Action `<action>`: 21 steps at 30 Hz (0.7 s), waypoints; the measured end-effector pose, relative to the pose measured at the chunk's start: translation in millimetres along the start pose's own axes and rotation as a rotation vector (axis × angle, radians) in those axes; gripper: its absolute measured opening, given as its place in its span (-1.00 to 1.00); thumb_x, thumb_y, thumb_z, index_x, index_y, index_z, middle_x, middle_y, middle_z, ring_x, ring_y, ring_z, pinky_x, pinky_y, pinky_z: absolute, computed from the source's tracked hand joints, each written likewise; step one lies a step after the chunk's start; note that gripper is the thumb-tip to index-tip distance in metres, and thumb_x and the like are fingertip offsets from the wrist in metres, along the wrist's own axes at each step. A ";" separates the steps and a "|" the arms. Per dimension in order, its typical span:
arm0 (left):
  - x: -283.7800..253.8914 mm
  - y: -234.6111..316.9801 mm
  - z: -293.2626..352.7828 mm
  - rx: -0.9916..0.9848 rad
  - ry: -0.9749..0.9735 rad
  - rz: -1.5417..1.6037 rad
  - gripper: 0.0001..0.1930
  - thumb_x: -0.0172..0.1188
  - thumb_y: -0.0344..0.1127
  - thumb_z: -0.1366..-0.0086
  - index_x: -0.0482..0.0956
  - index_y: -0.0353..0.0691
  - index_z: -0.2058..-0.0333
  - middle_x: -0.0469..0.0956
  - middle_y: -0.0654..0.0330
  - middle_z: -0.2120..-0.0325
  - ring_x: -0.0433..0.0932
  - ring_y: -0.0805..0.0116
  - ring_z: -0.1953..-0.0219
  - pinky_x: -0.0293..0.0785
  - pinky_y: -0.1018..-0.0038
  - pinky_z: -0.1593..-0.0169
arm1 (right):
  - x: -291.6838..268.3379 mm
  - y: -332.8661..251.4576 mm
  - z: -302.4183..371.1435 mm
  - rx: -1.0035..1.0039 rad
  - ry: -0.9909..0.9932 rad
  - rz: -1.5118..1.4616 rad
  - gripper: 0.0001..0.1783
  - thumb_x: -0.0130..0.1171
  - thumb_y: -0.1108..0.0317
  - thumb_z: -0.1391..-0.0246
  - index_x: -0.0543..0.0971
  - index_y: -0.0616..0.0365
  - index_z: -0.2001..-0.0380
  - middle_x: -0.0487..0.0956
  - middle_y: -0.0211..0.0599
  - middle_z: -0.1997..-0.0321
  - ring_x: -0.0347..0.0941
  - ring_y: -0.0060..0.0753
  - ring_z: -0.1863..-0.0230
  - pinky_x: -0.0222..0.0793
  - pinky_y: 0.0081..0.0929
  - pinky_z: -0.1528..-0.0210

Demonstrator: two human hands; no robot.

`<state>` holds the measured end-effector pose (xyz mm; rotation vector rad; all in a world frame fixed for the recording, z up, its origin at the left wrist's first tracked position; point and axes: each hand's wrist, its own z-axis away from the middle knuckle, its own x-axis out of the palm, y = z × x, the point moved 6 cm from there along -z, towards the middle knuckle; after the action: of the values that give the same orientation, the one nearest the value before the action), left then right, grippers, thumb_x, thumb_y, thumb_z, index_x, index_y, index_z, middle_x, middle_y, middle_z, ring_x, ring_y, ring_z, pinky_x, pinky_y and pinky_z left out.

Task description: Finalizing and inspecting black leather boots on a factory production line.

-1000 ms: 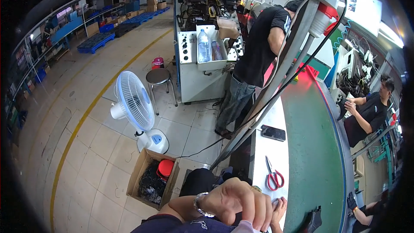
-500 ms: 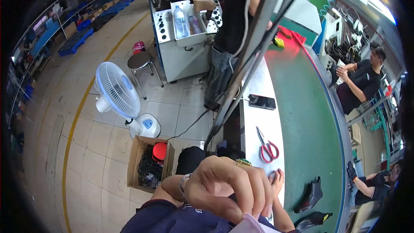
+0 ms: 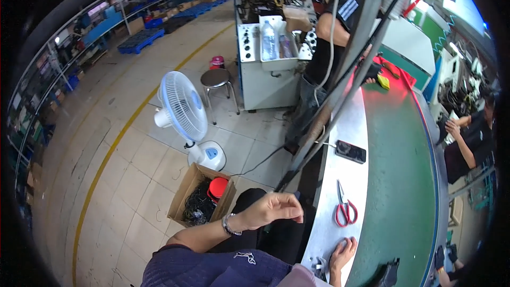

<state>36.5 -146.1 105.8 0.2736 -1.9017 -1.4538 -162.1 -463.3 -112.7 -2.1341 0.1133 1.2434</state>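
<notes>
My left hand (image 3: 275,211), with a bracelet (image 3: 229,225) at its wrist, hangs above my dark-clothed lap, left of the pale work ledge. Its fingers curl toward the thumb, and nothing shows between them. On the ledge (image 3: 345,180) rests my right hand (image 3: 342,255), its fingers apart and slightly bent. Small pale bits (image 3: 319,266) lie just left of it; I cannot make out what they are. Beyond that hand, red-handled scissors (image 3: 346,213) point away from me, and farther off lies a dark phone (image 3: 350,152) with a cable.
A green belt (image 3: 398,180) runs along the ledge's right, with a dark boot (image 3: 387,274) near me. A metal post (image 3: 324,111) rises on the left. A cardboard box (image 3: 180,202), a fan (image 3: 183,106) and a stool (image 3: 215,79) stand on the floor. Co-workers (image 3: 470,143) are nearby.
My left hand has moved down and away from the pale pink cloth near the camera. The right hand stays on the ledge. The view has shifted, so the surroundings appear farther right and lower.
</notes>
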 end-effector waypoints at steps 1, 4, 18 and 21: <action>-14.3 -31.3 5.4 -0.101 0.079 -0.078 -0.82 0.15 -0.34 -0.35 0.55 -0.37 0.26 0.61 0.12 0.31 0.57 0.45 0.23 0.47 0.51 0.08 | 1.1 2.1 -0.1 0.023 0.026 -0.015 -0.67 0.16 0.53 0.07 0.47 0.24 0.16 0.34 0.10 -0.16 0.22 0.16 -0.22 0.08 -0.08 -0.28; -68.5 -111.5 39.9 -0.192 0.285 -0.769 -0.86 0.22 -0.33 -0.28 0.60 -0.28 0.33 0.64 0.21 0.37 0.61 0.49 0.32 0.51 0.54 0.19 | 6.1 5.8 -3.4 0.063 0.070 0.002 -0.69 0.15 0.55 0.08 0.48 0.25 0.18 0.35 0.09 -0.15 0.24 0.15 -0.21 0.09 -0.08 -0.26; -110.6 -201.5 43.5 0.069 0.232 -1.536 -0.81 0.28 -0.15 -0.09 0.69 -0.12 0.54 0.54 0.21 -0.01 0.19 0.11 -0.31 -0.24 -0.18 -0.35 | 8.5 -3.2 -18.6 0.110 0.179 0.054 -0.68 0.19 0.50 0.10 0.52 0.04 0.19 0.42 -0.16 -0.10 0.25 0.01 -0.23 0.12 -0.09 -0.29; -109.3 -199.9 41.2 0.071 0.253 -1.478 -0.82 0.29 -0.21 -0.08 0.66 -0.13 0.61 0.59 0.25 0.06 0.24 0.14 -0.29 -0.24 -0.14 -0.36 | 6.3 -2.4 -16.1 0.127 0.175 0.064 -0.69 0.19 0.46 0.08 0.53 0.01 0.19 0.42 -0.19 -0.11 0.25 -0.04 -0.24 0.10 -0.10 -0.31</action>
<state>39.2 -122.3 -124.6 2.0855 -1.4292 -1.9820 -145.7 -469.2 -111.2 -2.1391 0.3296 1.0545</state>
